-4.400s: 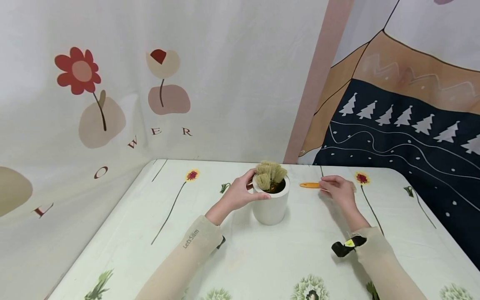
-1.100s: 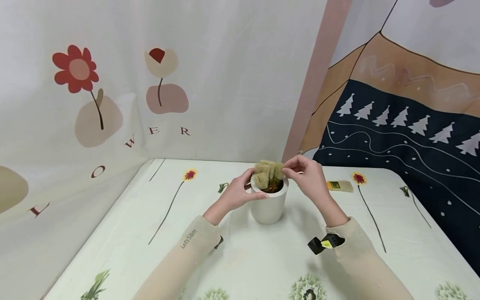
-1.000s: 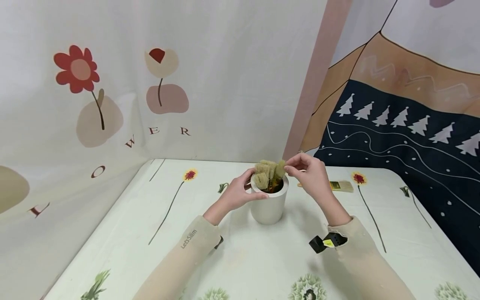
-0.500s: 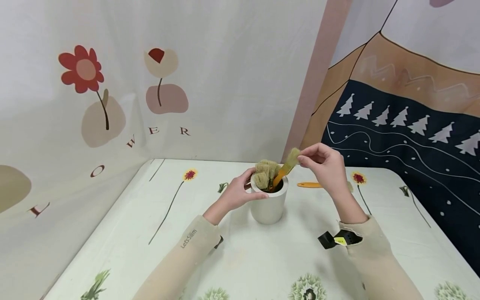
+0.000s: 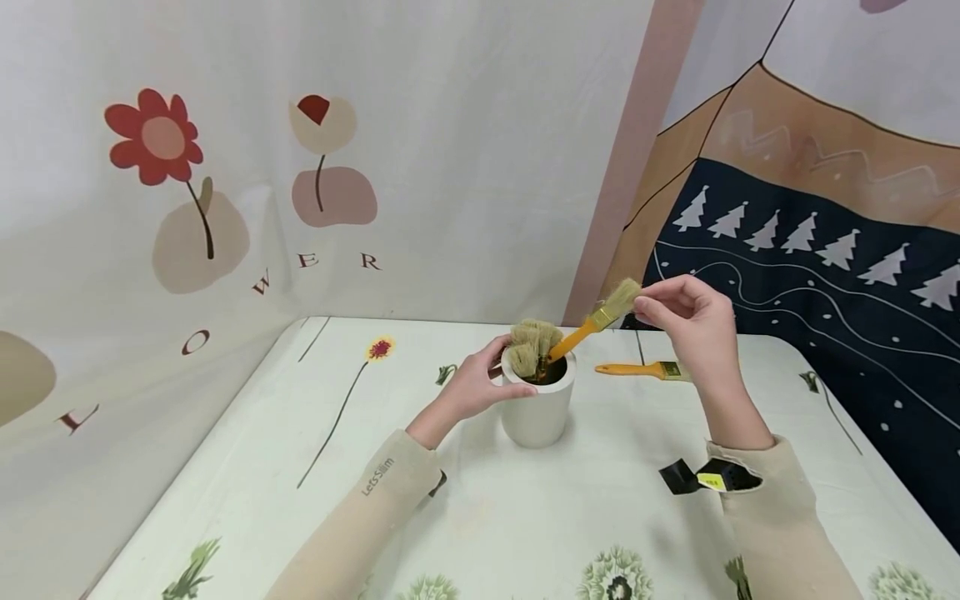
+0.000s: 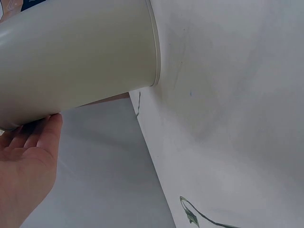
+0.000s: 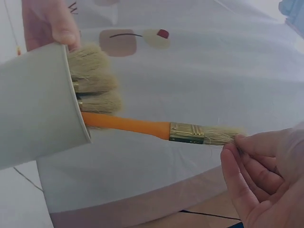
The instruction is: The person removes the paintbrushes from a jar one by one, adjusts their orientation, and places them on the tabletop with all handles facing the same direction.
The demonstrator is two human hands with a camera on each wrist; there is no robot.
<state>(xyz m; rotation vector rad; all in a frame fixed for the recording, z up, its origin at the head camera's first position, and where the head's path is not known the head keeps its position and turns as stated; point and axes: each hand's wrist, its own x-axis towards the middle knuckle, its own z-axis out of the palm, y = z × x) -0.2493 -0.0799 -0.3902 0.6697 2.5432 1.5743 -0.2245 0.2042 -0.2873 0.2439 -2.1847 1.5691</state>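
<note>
A white cylindrical pot [image 5: 537, 419] stands on the table, with several paintbrushes [image 5: 531, 343] in it, bristles up. My left hand [image 5: 474, 385] grips the pot's rim from the left, thumb in front. In the right wrist view my right hand [image 7: 266, 171] pinches the bristle tip of one paintbrush [image 7: 137, 126] between thumb and fingers. That brush has an orange handle and a gold ferrule. It tilts to the right, and its handle end is still hidden inside the pot. The left wrist view shows the pot wall [image 6: 80, 52] above my fingers.
Another orange-handled paintbrush [image 5: 632, 369] lies on the table right of the pot, its bristles partly behind my right wrist. A flower-printed white cloth [image 5: 487, 517] covers the table. Printed curtains [image 5: 465, 167] hang behind it.
After laying a brush on the table, my right hand took a paintbrush in the pot by its bristles and drew it up and right, partly out. My left hand has stayed on the pot.
</note>
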